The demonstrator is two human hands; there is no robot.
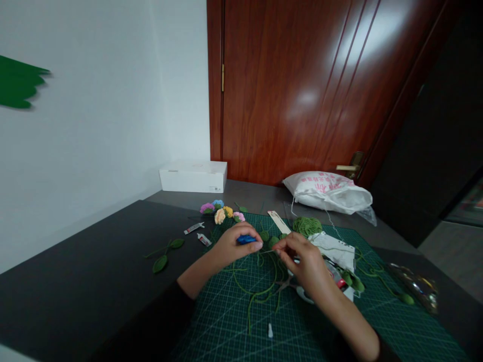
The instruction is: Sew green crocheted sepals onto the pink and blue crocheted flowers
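Note:
My left hand [239, 240] is closed around a blue-handled tool [246, 240] over the green cutting mat [241, 311]. Just to its right, my right hand [300, 251] has its fingers pinched together near a thin light strand or shaft [268, 251] that spans the gap between both hands. What exactly its fingertips hold is too small to make out. Green crocheted leaves [274, 242] lie behind and between the hands, and green yarn strands [245, 289] curl on the mat below. Scissors [287, 284] lie partly hidden under my right hand.
Crocheted flowers [220, 216], two small tubes [204, 240] and loose leaves [160, 264] lie to the left. A green yarn ball [307, 225], a white bag [328, 191] and white paper [335, 250] are on the right. A white box [193, 177] stands behind; a small white cap [270, 331] lies in front.

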